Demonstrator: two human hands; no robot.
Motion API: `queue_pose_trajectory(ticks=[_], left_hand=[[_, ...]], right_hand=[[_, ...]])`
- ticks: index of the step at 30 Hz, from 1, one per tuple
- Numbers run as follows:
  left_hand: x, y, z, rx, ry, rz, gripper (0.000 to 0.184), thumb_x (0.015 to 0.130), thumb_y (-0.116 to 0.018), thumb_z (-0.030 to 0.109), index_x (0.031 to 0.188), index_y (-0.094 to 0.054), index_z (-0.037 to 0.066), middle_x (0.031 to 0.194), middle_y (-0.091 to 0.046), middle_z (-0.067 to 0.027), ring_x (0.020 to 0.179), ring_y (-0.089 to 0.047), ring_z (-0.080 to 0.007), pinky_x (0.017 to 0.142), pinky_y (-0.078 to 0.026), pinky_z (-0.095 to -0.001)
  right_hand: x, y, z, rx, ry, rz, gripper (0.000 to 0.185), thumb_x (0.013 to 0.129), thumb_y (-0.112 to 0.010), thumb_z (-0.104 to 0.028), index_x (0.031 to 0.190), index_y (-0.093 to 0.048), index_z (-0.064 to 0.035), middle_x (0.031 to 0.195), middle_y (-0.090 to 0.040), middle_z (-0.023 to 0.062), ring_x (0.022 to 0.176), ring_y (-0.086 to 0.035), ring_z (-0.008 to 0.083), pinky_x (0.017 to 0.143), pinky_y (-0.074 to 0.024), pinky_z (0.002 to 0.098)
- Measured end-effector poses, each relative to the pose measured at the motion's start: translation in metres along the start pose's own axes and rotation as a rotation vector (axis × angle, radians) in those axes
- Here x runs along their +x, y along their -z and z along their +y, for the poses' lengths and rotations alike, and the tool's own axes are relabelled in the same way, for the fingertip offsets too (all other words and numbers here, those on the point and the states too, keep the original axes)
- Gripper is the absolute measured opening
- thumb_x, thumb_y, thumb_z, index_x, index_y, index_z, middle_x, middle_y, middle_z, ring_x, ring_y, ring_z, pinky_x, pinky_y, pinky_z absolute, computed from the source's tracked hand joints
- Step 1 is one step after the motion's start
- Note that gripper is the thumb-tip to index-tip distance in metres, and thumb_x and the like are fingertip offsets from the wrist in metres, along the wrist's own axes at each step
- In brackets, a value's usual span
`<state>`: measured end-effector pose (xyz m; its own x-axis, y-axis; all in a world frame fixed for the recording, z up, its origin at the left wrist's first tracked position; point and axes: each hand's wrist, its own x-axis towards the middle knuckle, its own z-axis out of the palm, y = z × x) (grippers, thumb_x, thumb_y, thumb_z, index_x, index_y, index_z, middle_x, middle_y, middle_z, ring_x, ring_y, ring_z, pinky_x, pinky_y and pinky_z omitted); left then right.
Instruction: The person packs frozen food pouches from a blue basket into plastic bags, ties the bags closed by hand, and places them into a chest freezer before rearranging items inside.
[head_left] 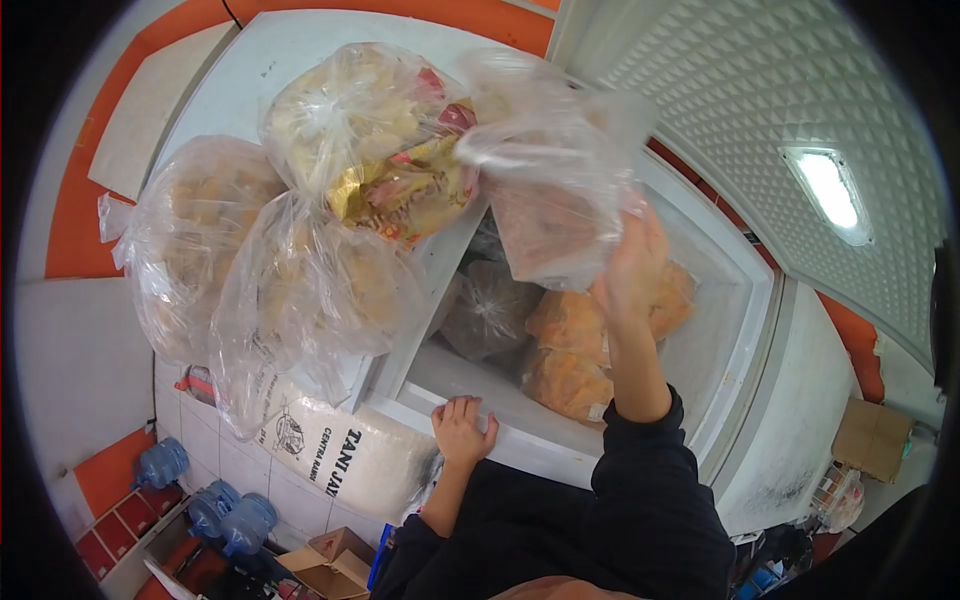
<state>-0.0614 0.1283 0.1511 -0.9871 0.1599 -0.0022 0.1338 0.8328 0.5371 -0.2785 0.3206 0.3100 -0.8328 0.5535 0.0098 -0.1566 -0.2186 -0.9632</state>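
Note:
My right hand (636, 255) is closed on a clear plastic bag (560, 215) with something pinkish inside, held up over the open chest freezer (735, 360). The bag's upper part is smeared by motion. Below it in the freezer lie bags of orange-coloured food (568, 385) and a dark grey knotted bag (485, 310). My left hand (461, 430) rests on the freezer's front rim, fingers lying over the edge and holding nothing.
Several filled plastic bags, including one with gold and red packaging (405, 190), sit on the white surface left of the opening. The raised freezer lid (740, 90) stands at right. A printed sack (340, 450), blue water jugs (235, 515) and a cardboard box (330, 565) are lower left.

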Motion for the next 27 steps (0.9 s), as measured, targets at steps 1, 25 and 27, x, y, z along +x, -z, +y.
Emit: queue_pose_trajectory(ticks=[1, 25, 27], left_hand=[[0.002, 0.001, 0.001, -0.003, 0.012, 0.011, 0.025, 0.067, -0.060, 0.025, 0.086, -0.059, 0.009, 0.088, -0.058, -0.0041, 0.089, -0.053, -0.0209, 0.081, -0.034, -0.0388], [0.164, -0.150, -0.024, 0.151, -0.069, -0.929, 0.111, 0.055, -0.079, 0.041, 0.139, -0.013, 0.010, 0.140, -0.024, -0.0201, 0.124, -0.035, -0.0336, 0.099, -0.029, -0.0510], [0.179, -0.174, -0.001, 0.156, -0.264, -1.007, 0.119, 0.050, -0.081, 0.042, 0.140, -0.009, 0.013, 0.142, -0.017, -0.0207, 0.128, -0.026, -0.0382, 0.098, -0.031, -0.0515]], right_hand=[[-0.006, 0.009, -0.006, -0.003, -0.004, 0.005, 0.028, 0.088, -0.043, -0.009, 0.110, -0.053, 0.0063, 0.107, -0.057, 0.0122, 0.098, -0.053, 0.0180, 0.087, -0.0409, 0.0292], [-0.076, 0.333, 0.159, 0.550, -0.990, 0.087, 0.039, 0.091, -0.038, -0.026, 0.119, -0.047, 0.0002, 0.112, -0.057, 0.0127, 0.102, -0.055, 0.0261, 0.093, -0.0413, 0.0400], [-0.088, 0.353, 0.143, 0.402, -0.913, 0.219, 0.039, 0.091, -0.037, -0.025, 0.120, -0.045, 0.0015, 0.114, -0.056, 0.0133, 0.104, -0.054, 0.0259, 0.093, -0.0410, 0.0401]])
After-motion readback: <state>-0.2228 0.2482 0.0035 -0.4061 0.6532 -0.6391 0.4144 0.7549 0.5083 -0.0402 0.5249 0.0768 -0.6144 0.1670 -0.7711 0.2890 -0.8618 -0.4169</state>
